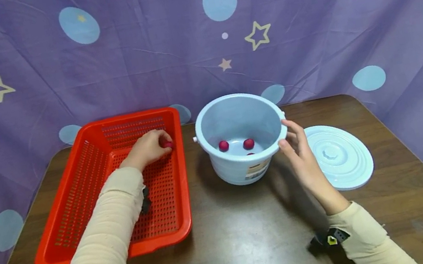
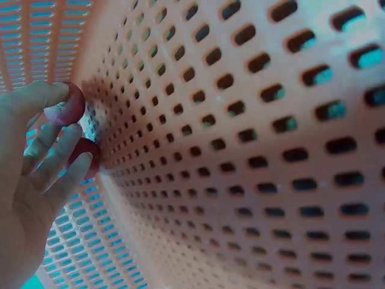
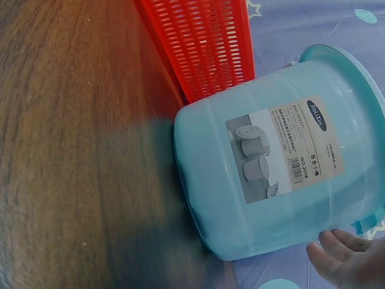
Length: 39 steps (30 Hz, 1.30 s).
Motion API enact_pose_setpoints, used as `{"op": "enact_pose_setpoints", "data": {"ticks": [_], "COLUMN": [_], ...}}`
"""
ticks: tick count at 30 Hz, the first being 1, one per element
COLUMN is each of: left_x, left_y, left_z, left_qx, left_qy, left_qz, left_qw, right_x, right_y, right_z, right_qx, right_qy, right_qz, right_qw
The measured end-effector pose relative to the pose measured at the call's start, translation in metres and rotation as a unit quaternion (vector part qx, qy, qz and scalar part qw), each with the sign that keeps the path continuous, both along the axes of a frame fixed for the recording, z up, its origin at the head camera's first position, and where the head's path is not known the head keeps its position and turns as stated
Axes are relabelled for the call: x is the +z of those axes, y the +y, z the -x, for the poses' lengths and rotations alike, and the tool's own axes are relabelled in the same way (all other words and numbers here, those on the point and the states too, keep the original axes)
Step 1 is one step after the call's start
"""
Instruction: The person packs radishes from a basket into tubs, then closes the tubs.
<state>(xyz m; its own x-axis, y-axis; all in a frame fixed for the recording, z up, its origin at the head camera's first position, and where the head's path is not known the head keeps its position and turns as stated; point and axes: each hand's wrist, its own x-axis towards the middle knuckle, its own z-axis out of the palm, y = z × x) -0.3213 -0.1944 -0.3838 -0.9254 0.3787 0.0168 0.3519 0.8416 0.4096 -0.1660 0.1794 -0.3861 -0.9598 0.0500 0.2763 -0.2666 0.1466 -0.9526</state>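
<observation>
My left hand [image 1: 149, 147] reaches into the red perforated basket [image 1: 183, 174] and pinches a small round red ball [image 2: 71, 103] between thumb and fingers near the basket's side wall. A second red ball [image 2: 84, 158] lies by the other fingers in the left wrist view. The pale blue bucket [image 1: 235, 169] stands upright to the right of the basket. Several red balls, such as one ball [image 1: 248, 144], lie on its bottom. My right hand [image 1: 305, 160] rests its thumb and fingertips against the right side of the bucket's rim, fingers loosely bent.
A round pale blue lid [image 1: 341, 156] lies flat on the wooden table [image 1: 232, 251], right of the bucket behind the right hand. A printed label [image 3: 286, 150] is on the bucket's side. A purple patterned curtain [image 1: 161, 41] hangs behind the table.
</observation>
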Motion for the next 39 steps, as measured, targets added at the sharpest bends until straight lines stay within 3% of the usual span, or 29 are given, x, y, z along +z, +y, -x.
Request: {"op": "enact_pose_setpoints", "data": {"ticks": [6, 14, 25, 39], "left_x": [0.011, 0.025, 0.045, 0.064], "left_y": [-0.005, -0.019, -0.018, -0.002], "left_z": [-0.004, -0.010, -0.025, -0.045], "left_qx": [0.005, 0.000, -0.022, -0.065], "left_qy": [-0.003, 0.002, 0.054, 0.109], "left_qz": [-0.011, -0.060, -0.093, -0.110], "left_qw": [0.9999, 0.9982, 0.9939, 0.9859], "right_x": [-0.002, -0.002, -0.003, -0.004], "right_y": [0.000, 0.001, 0.003, -0.001], "right_z": [0.001, 0.002, 0.004, 0.004], "right_qx": [0.000, -0.001, 0.000, 0.006], "right_qy": [0.004, 0.010, 0.016, 0.011], "right_qz": [-0.002, -0.004, -0.006, -0.002], "right_qw": [1.0000, 0.9999, 0.9999, 0.9999]}}
